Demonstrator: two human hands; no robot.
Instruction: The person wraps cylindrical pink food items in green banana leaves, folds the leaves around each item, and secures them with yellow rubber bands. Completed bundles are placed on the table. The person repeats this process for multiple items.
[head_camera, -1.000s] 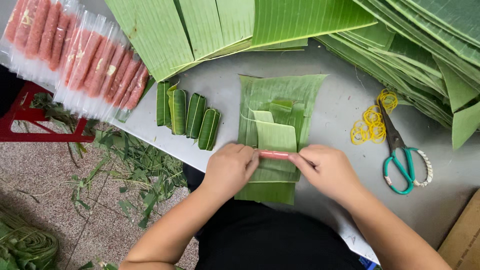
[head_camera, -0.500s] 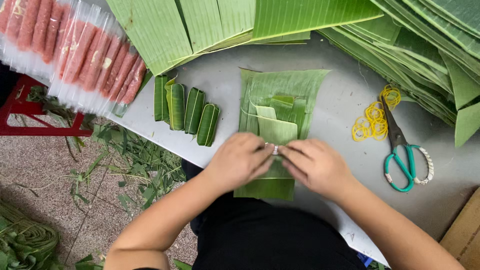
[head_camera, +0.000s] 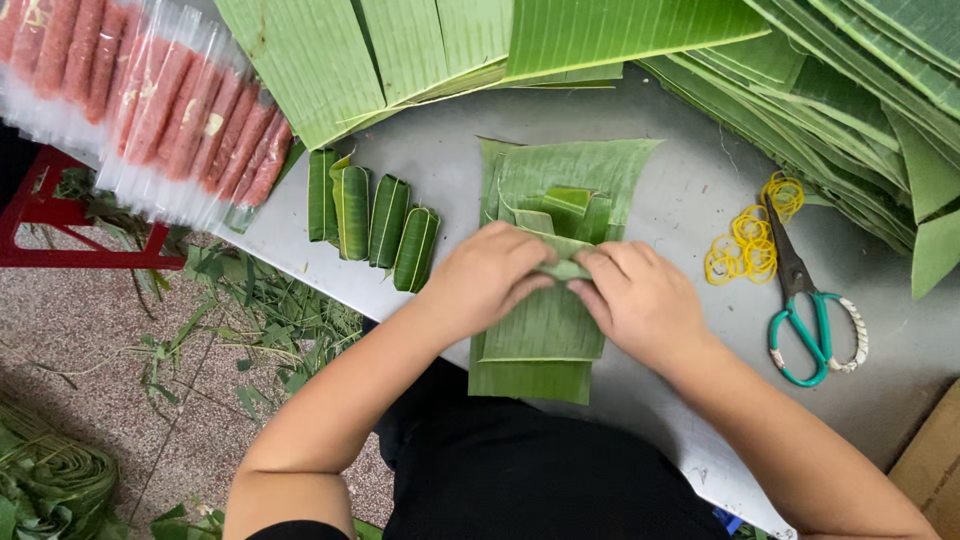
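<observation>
Both hands pinch the same small fold of green banana leaf (head_camera: 566, 268): the left hand (head_camera: 490, 280) curls over it from the left with its fingers bent down onto the leaf, and the right hand (head_camera: 640, 300) meets it from the other side, its fingertips pressing the rolled edge, so each hand is closed on the fold and whatever lies inside the roll is hidden. This fold sits on top of a stack of flat rectangular banana-leaf pieces (head_camera: 545, 345) lying on the grey tabletop (head_camera: 680, 190), right in front of the person's dark-clothed body. Just to the left of the stack, four finished green leaf-wrapped rolls (head_camera: 372, 220) stand side by side, touching one another and tied with thin strings. Farther left, at the table's edge, lie clear plastic packs of pinkish-red sausage-like sticks (head_camera: 160, 110). Long strips of banana leaf (head_camera: 480, 40) are heaped across the far side of the table and down its right side. To the right of the hands, well apart from them, a scatter of yellow rubber bands (head_camera: 745, 245) lies beside a pair of teal-handled scissors (head_camera: 805, 310), whose blades touch the bands. Leaf scraps (head_camera: 260, 320) litter the speckled floor (head_camera: 90, 330) below the table.
</observation>
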